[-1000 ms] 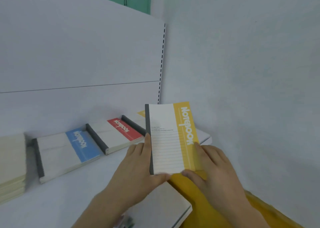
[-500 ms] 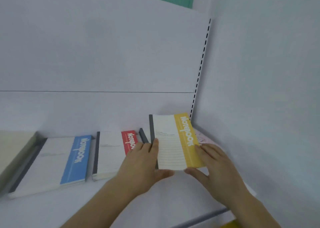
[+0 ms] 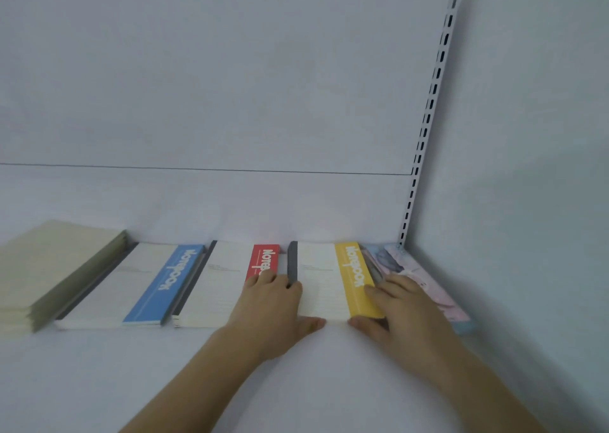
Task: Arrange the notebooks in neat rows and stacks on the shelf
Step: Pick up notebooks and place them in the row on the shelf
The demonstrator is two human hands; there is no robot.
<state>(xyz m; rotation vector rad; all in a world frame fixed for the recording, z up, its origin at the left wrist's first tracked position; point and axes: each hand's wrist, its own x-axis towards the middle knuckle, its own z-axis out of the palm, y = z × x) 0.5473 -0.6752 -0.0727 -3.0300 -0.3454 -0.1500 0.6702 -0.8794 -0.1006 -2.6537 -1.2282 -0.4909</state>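
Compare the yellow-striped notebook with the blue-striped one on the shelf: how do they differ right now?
The yellow-striped notebook has both hands on it, the left hand along its dark spine and the right hand on its stripe side; nothing touches the blue-striped notebook. The yellow one lies near the right wall, beside a pastel notebook; the blue one lies further left, next to a cream stack. Both lie flat, white-covered, with "Notebook" on the stripe.

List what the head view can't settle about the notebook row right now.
- Red notebook: right part, hidden by left hand.
- Cream stack: left side, cut by frame edge.
- Pastel notebook: cover design, blurred, partly under right hand.
- Small cover print: too small.
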